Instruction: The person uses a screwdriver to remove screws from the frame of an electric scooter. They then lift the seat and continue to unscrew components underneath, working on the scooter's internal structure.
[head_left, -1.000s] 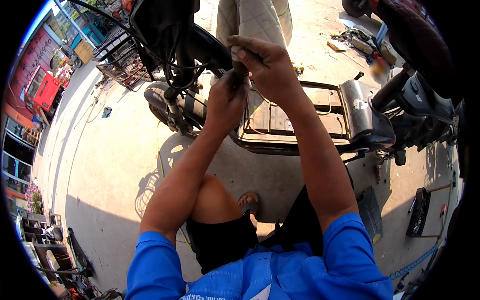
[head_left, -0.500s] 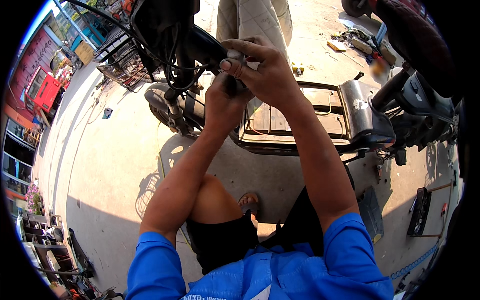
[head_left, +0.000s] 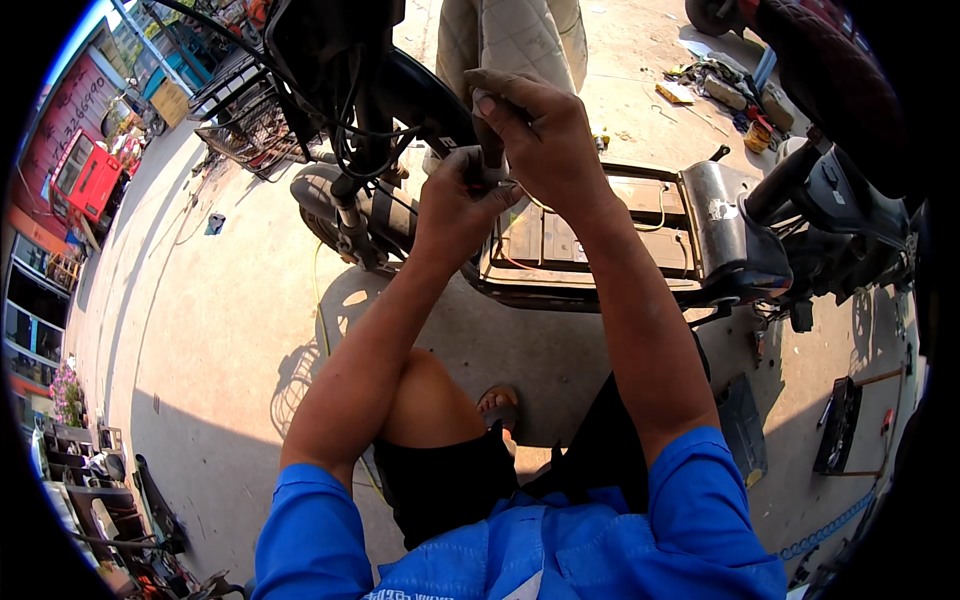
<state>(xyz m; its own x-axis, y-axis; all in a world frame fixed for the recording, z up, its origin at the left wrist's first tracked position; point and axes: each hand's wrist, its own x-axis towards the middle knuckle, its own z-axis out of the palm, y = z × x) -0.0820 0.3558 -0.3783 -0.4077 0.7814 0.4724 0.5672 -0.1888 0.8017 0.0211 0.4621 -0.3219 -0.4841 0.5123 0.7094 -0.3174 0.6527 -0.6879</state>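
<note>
My right hand (head_left: pixel 545 135) has its fingers bent together near the black tube (head_left: pixel 432 98) of an electric scooter's front end. Just below and left of it, my left hand (head_left: pixel 462 195) is closed, thumb toward the right hand. Between them is a small greyish piece (head_left: pixel 491 150), mostly covered by my fingers; its kind cannot be made out. Black cables (head_left: pixel 365 135) hang beside the tube, left of my hands. To the right, the scooter's open floor section shows brown battery blocks (head_left: pixel 640 240) with thin wires.
A quilted pale cover (head_left: pixel 515 45) hangs beyond my hands. The front wheel (head_left: pixel 325 205) stands at left, the dark seat (head_left: pixel 830 90) at upper right. Rags and scraps (head_left: pixel 725 85) lie on the ground beyond. A black tool tray (head_left: pixel 838 425) lies at lower right.
Both hands have shifted slightly right, away from the black tube. They have drawn a little apart, exposing more of the greyish piece between them.
</note>
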